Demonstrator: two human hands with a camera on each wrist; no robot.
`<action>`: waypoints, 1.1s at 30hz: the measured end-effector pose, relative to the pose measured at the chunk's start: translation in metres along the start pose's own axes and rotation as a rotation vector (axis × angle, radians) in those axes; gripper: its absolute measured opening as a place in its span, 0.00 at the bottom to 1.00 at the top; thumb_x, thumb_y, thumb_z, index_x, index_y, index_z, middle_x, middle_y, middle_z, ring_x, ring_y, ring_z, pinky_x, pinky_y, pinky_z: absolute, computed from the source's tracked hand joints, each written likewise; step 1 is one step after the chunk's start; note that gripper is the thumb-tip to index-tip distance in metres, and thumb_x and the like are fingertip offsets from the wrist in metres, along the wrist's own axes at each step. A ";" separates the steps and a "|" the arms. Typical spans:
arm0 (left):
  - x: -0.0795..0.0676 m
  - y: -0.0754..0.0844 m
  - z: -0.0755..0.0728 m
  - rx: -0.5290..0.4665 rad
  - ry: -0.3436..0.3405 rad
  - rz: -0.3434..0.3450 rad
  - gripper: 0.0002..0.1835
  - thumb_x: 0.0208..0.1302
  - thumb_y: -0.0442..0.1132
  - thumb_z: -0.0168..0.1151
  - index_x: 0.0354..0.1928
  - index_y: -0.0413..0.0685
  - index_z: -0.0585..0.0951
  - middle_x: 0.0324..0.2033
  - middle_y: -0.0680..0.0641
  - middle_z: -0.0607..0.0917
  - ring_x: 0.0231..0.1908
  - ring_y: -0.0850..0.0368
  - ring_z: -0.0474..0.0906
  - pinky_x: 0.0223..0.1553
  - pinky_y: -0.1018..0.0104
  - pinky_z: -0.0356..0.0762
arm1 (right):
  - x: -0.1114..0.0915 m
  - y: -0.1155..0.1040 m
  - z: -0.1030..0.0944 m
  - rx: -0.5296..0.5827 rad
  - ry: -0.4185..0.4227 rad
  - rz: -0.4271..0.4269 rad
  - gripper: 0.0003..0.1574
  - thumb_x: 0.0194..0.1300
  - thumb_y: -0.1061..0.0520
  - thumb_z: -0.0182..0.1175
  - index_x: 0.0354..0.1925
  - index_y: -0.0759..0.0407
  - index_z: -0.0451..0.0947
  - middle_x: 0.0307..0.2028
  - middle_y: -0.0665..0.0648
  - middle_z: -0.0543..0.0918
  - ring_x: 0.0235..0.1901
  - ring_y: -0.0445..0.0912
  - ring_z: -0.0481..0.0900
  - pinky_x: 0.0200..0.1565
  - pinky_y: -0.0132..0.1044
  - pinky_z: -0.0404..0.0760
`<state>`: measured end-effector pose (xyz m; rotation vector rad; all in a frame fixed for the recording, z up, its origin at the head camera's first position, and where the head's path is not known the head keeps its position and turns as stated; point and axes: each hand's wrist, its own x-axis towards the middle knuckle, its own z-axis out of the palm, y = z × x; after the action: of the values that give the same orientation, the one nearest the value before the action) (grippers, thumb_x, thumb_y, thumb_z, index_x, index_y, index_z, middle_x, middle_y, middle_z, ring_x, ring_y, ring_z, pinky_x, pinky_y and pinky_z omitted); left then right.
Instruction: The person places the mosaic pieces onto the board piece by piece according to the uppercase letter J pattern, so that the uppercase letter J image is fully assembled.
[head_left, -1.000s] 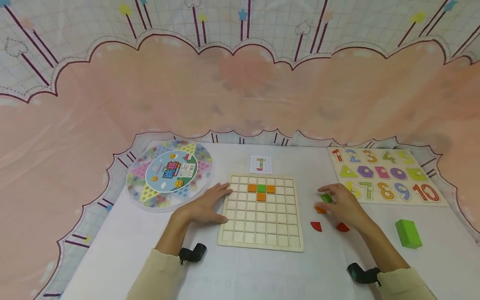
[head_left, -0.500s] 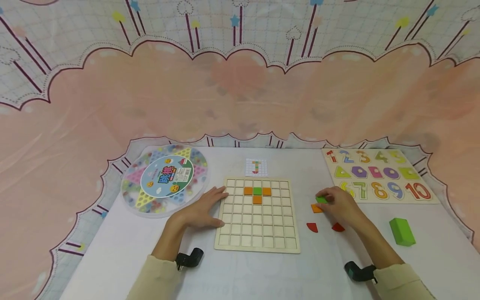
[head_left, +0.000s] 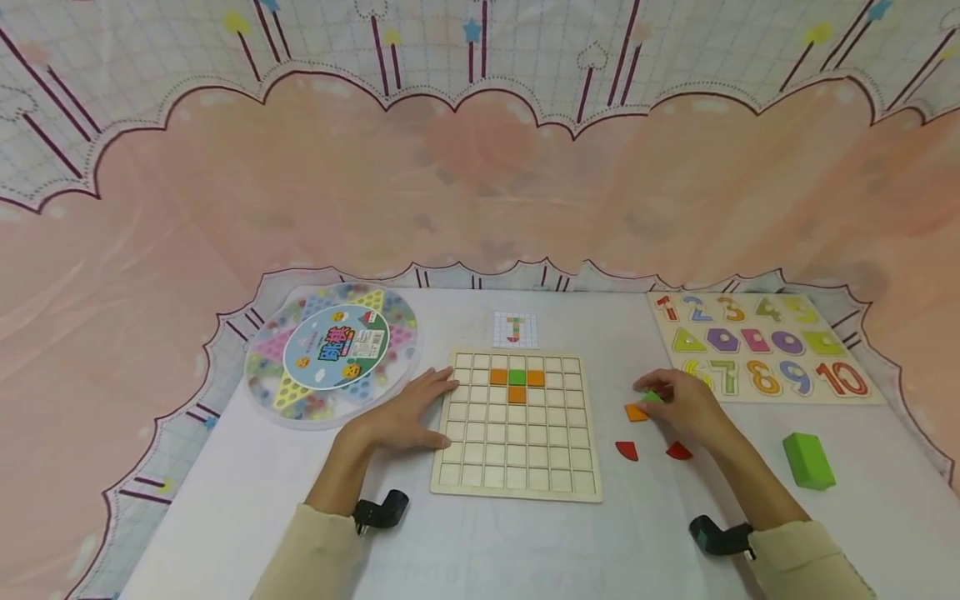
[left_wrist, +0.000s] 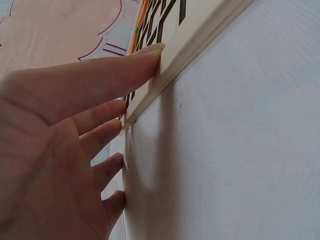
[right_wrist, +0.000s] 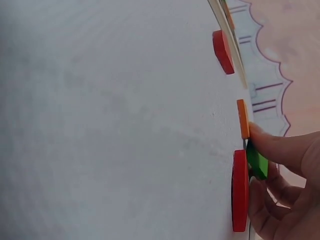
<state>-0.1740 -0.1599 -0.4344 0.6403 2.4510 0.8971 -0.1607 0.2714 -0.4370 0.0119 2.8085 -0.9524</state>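
Observation:
My left hand (head_left: 401,417) lies at the left edge of a wooden grid board (head_left: 517,479), fingers spread. In the left wrist view its thumb (left_wrist: 145,59) rests on the board's rim. To the right of the board, my right hand (head_left: 688,408) pinches a green tile (right_wrist: 257,161) between thumb and fingers, low over the white table. Just beside that tile lies an orange square tile (head_left: 636,412). Two red quarter-round pieces (head_left: 627,451) lie nearer to me. On the board, one green tile (head_left: 517,377) and three orange tiles (head_left: 517,395) form a T.
Behind the board lies a small pattern card (head_left: 515,330) with a J-like figure. A round Chinese checkers set (head_left: 333,350) is at the back left. A number-and-shape puzzle board (head_left: 765,340) sits at the back right, with a green block (head_left: 808,461) in front of it.
My right fingers have drawn in on the green tile and moved slightly right, so more of the orange tile shows. The left hand stays at the board; the head view shifted a little.

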 end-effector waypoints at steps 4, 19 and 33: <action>0.000 0.000 -0.001 0.001 0.002 0.002 0.47 0.57 0.40 0.72 0.77 0.41 0.62 0.82 0.40 0.50 0.82 0.34 0.37 0.80 0.32 0.41 | 0.002 -0.002 -0.003 -0.003 0.001 0.013 0.18 0.65 0.56 0.70 0.52 0.59 0.83 0.51 0.65 0.84 0.48 0.57 0.79 0.50 0.45 0.84; -0.001 0.004 -0.003 0.005 -0.013 -0.006 0.46 0.57 0.40 0.72 0.77 0.40 0.62 0.82 0.40 0.50 0.82 0.35 0.37 0.80 0.33 0.39 | 0.001 -0.005 -0.009 0.053 0.107 -0.006 0.16 0.58 0.56 0.75 0.36 0.60 0.78 0.39 0.62 0.89 0.34 0.47 0.82 0.32 0.27 0.81; -0.002 0.003 -0.003 0.006 -0.016 -0.008 0.46 0.58 0.40 0.71 0.77 0.41 0.61 0.82 0.41 0.50 0.82 0.35 0.36 0.81 0.34 0.39 | 0.010 -0.040 -0.001 0.159 0.009 -0.024 0.16 0.59 0.48 0.75 0.41 0.56 0.89 0.41 0.57 0.91 0.34 0.46 0.84 0.34 0.30 0.84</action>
<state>-0.1730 -0.1604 -0.4301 0.6367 2.4408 0.8786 -0.1734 0.2400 -0.4134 0.0031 2.7389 -1.1810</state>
